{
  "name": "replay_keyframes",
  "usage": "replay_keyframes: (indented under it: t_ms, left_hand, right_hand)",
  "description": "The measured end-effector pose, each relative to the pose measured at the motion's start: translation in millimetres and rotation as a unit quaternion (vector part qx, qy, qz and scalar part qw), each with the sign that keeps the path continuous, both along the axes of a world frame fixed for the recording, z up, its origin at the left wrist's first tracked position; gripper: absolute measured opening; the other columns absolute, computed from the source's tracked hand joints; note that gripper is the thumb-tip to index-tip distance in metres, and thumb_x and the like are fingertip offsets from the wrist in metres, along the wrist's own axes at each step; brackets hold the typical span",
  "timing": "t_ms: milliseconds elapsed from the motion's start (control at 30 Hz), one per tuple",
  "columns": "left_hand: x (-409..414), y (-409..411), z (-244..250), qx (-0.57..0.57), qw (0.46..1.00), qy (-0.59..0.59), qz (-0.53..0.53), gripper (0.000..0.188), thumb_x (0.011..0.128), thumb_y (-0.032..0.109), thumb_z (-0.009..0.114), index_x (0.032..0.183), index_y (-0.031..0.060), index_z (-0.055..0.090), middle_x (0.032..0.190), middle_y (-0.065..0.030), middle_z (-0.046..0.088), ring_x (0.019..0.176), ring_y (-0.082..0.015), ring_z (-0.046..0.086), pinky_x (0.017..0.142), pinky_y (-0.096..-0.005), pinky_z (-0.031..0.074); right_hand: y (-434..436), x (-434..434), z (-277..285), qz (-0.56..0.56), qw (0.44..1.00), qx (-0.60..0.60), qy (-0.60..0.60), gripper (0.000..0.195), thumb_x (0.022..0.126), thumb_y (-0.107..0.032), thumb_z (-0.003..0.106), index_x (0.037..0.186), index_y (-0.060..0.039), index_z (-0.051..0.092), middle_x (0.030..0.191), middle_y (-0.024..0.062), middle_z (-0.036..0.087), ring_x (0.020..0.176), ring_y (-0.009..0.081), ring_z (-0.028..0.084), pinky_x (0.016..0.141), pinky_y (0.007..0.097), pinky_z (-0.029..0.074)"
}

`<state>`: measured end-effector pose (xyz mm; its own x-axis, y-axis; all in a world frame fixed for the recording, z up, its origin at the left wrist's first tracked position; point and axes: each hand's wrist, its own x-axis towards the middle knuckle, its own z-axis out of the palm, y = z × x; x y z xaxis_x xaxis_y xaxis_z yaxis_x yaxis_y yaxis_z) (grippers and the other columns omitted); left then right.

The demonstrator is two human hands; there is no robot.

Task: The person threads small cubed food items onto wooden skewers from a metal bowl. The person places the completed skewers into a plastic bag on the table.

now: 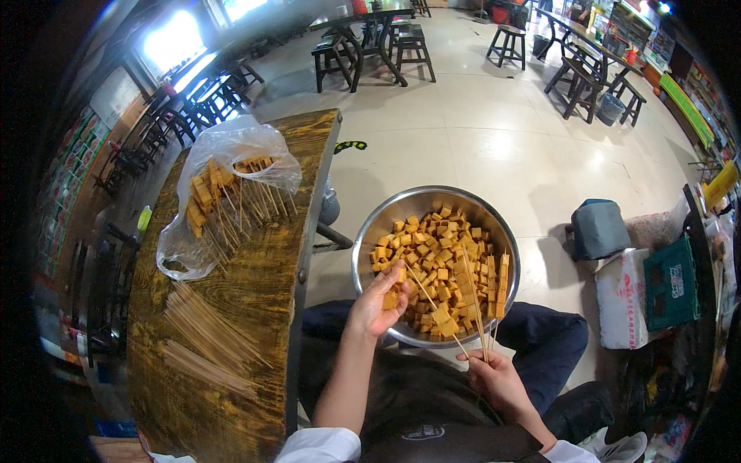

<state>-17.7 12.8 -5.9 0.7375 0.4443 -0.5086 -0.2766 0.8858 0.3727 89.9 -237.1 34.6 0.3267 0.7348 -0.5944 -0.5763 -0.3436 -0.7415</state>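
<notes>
A wide stainless steel bowl [360, 249] full of golden-brown cubes, probably tofu [422, 240], rests at my lap. My left hand [370, 304] is over its near left side, with cubes held between the fingers and in the palm. Near the bowl's front rim, my right hand [495, 373] grips several thin bamboo skewers [476, 301]. One of these slants up to the left toward my left hand and carries a few cubes [446, 323] on its lower part. Loaded skewers [502, 286] lean inside the bowl's right side.
On the wooden table [260, 301] at left, a clear plastic bag [240, 136] holds loaded skewers [205, 188]. Bare skewers [211, 327] lie closer to me. A green crate [671, 286], white box [622, 301] and grey-covered object [599, 228] stand at right. Stools [412, 43] are farther off.
</notes>
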Motion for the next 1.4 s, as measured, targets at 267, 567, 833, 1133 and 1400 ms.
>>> replay_keyframes:
  t_ms: [267, 567, 833, 1133, 1400]
  left_hand:
    - [-2.5, 2.3, 20.4, 0.099, 0.993, 0.053, 0.027, 0.019, 0.091, 0.013, 0.059, 0.110, 0.0142, 0.062, 0.104, 0.0014, 0.058, 0.093, -0.0110, 0.058, 0.076, -0.0215, 0.046]
    - [-4.4, 4.1, 26.2, 0.090, 0.991, 0.099, 0.031, 0.013, 0.089, 0.015, 0.063, 0.100, 0.0108, 0.057, 0.100, 0.0011, 0.056, 0.091, -0.0105, 0.057, 0.066, -0.0163, 0.048]
    - [-3.5, 0.8, 27.4, 0.099, 0.988, 0.111, 0.033, 0.011, 0.088, 0.016, 0.064, 0.097, 0.0141, 0.057, 0.097, 0.0021, 0.057, 0.090, -0.0101, 0.058, 0.061, -0.0150, 0.045]
    - [0.0, -1.2, 30.9, 0.119, 0.985, 0.121, 0.040, 0.011, 0.087, 0.016, 0.065, 0.095, 0.0161, 0.057, 0.093, 0.0047, 0.058, 0.084, -0.0077, 0.059, 0.057, -0.0151, 0.042]
    - [0.8, -3.6, 26.2, 0.134, 0.987, 0.088, 0.030, 0.011, 0.087, 0.013, 0.065, 0.091, 0.0155, 0.056, 0.084, 0.0046, 0.057, 0.071, -0.0058, 0.055, 0.050, -0.0166, 0.039]
  right_hand:
    - [-6.9, 0.0, 0.8, 0.030, 0.999, -0.016, 0.001, 0.018, 0.095, -0.011, 0.051, 0.103, -0.0011, 0.063, 0.062, -0.0048, 0.044, 0.049, 0.0047, 0.037, 0.045, 0.0186, 0.029]
    - [-5.5, -1.6, 1.0, 0.047, 0.999, -0.023, -0.013, 0.019, 0.094, -0.013, 0.051, 0.103, -0.0020, 0.064, 0.062, -0.0056, 0.044, 0.050, 0.0040, 0.037, 0.046, 0.0179, 0.029]
    - [-3.8, -1.6, -0.7, 0.052, 0.998, -0.034, -0.032, 0.018, 0.094, -0.013, 0.052, 0.103, -0.0037, 0.064, 0.063, -0.0053, 0.045, 0.050, 0.0037, 0.038, 0.045, 0.0179, 0.029]
    - [-2.4, 1.0, 0.7, 0.045, 0.999, -0.024, -0.009, 0.018, 0.094, -0.012, 0.052, 0.104, -0.0028, 0.064, 0.064, -0.0051, 0.047, 0.050, 0.0038, 0.038, 0.045, 0.0177, 0.029]
    - [-0.8, 0.7, -6.0, 0.055, 0.997, -0.017, -0.043, 0.019, 0.095, -0.012, 0.051, 0.104, -0.0014, 0.063, 0.063, -0.0044, 0.047, 0.050, 0.0042, 0.038, 0.045, 0.0183, 0.031]
